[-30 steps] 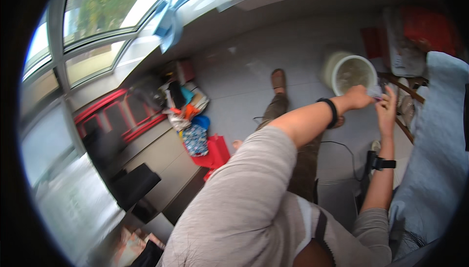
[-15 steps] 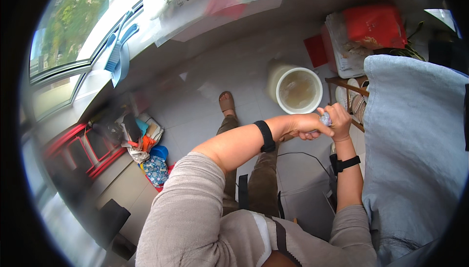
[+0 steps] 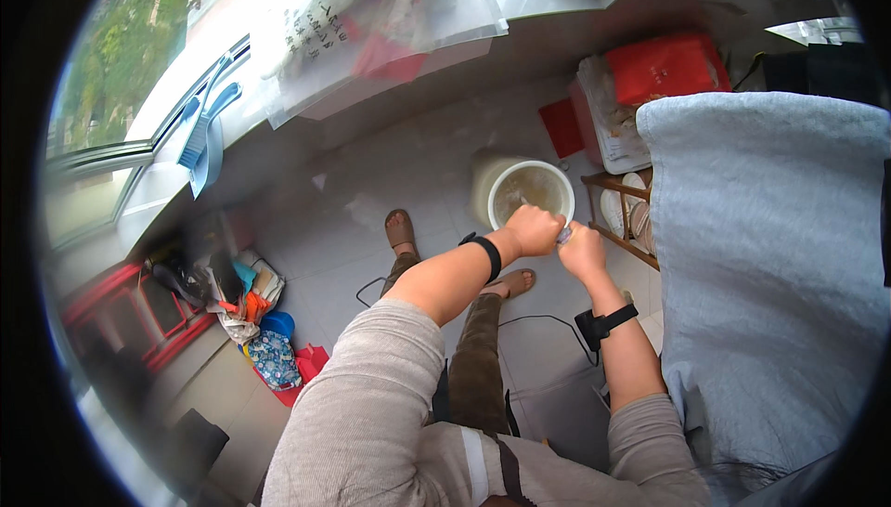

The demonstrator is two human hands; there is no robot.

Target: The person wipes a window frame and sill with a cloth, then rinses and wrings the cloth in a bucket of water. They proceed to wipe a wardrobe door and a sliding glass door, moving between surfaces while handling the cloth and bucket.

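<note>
The left hand (image 3: 535, 228) and the right hand (image 3: 583, 249) are both clenched, close together, and between them shows a small part of a crumpled grey bundle (image 3: 563, 236), which both appear to grasp; most of it is hidden in the fists, so I cannot tell surely if it is cloth or thin plastic. It is near the closer rim of the white bucket (image 3: 479, 189), which stands on the tiled floor (image 3: 325, 256) and contains cloudy water (image 3: 540, 185). I judge that the bundle is light, soft and not fragile, but perhaps wet and slippery, so each end is better held with the full fist. The bucket should be heavy; its rim, taken at opposite sides, seems the firmest place to grip
</note>
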